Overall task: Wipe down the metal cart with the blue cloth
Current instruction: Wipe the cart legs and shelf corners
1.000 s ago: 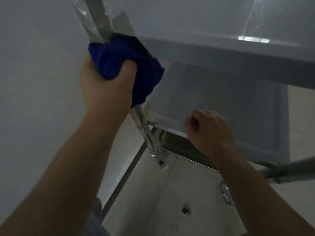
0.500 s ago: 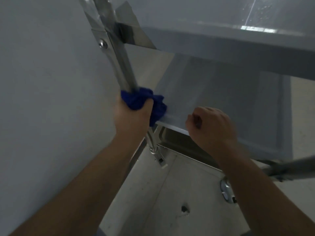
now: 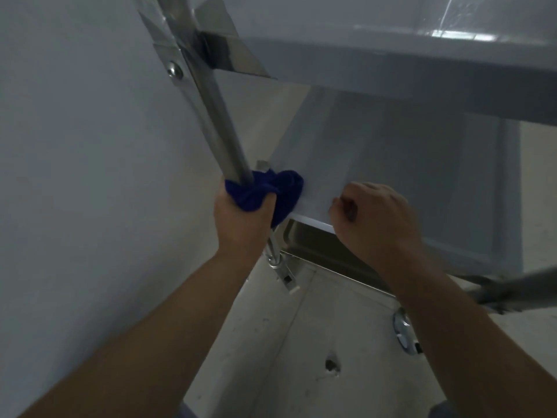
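Now gripping bunched blue cloth (image 3: pixel 256 194) round shiny upright post (image 3: pixel 220 122) of grey metal cart (image 3: pixel 391 64) with left hand (image 3: pixel 244 224). Right hand (image 3: pixel 376 218), just beside, curled at flat middle shelf (image 3: pixel 391 164) rim; hard to tell whether holding. Could snag cloth on shelf corner, or send cart rolling on round caster (image 3: pixel 404 330) below right hand if pushed hard.

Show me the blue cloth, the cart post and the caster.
blue cloth (image 3: pixel 289 188), head view, fold right of the post
cart post (image 3: pixel 223 131), head view, bare tube above the cloth
caster (image 3: pixel 402 330), head view, metal hub
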The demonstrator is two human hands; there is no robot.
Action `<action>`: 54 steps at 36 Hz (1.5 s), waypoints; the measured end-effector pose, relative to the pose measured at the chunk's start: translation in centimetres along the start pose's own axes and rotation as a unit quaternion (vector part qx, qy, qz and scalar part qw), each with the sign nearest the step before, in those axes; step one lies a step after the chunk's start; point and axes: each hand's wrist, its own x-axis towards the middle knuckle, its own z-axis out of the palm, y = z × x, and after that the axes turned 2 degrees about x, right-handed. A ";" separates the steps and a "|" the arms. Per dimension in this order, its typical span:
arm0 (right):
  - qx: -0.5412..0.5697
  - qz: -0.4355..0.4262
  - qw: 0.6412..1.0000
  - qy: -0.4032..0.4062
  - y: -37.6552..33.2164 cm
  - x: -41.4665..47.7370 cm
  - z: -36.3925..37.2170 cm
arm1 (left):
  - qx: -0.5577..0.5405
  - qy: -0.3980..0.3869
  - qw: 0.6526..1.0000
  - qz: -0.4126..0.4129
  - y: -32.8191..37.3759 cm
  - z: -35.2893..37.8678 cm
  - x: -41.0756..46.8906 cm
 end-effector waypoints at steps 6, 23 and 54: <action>-0.001 0.007 1.000 0.005 -0.3 0.1 -0.2 | 0.000 0.035 0.999 0.032 6.4 -1.5 0.4; 0.006 0.000 1.000 0.004 0.1 0.1 0.1 | 0.030 0.002 0.997 0.078 1.8 -0.8 0.6; 0.012 -0.010 1.000 0.024 0.1 -0.2 -0.1 | 0.031 -0.077 0.962 -0.260 -15.2 3.4 0.3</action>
